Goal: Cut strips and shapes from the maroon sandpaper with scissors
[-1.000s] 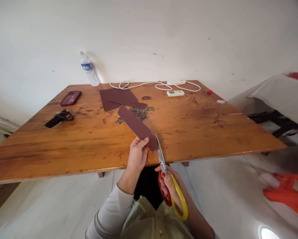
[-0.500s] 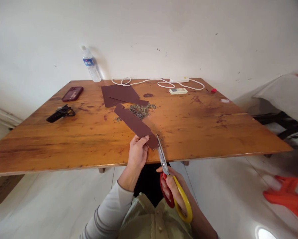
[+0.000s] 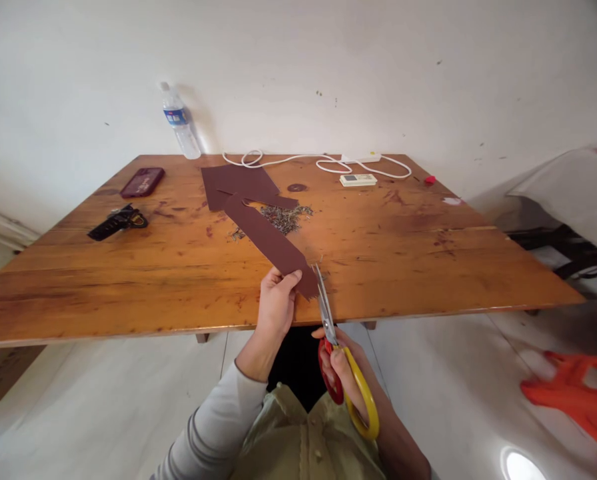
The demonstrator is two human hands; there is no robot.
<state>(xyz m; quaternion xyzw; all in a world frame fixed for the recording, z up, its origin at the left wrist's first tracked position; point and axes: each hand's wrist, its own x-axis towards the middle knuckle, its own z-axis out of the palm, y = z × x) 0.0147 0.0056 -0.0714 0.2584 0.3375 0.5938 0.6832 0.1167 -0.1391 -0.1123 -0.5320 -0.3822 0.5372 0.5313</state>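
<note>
My left hand pinches a long strip of maroon card near its lower right end, thumb on top. That end has a fringed, jagged edge. In my right hand is a pair of scissors with one red and one yellow handle. Their blades point away from me, slightly apart, right beside the strip's fringed end. Beyond the strip lies a heap of small dark clippings. A maroon sheet lies flat further back, with a narrower cut piece partly over it.
On the wooden table are a maroon phone and a black hair clip at left. A water bottle leans by the wall. A white cable and a remote lie at the back. An orange stool stands right.
The scissor blades have opened slightly and the handles shifted a little left. The strip's far end has risen a little in view. The camera view has tilted slightly.
</note>
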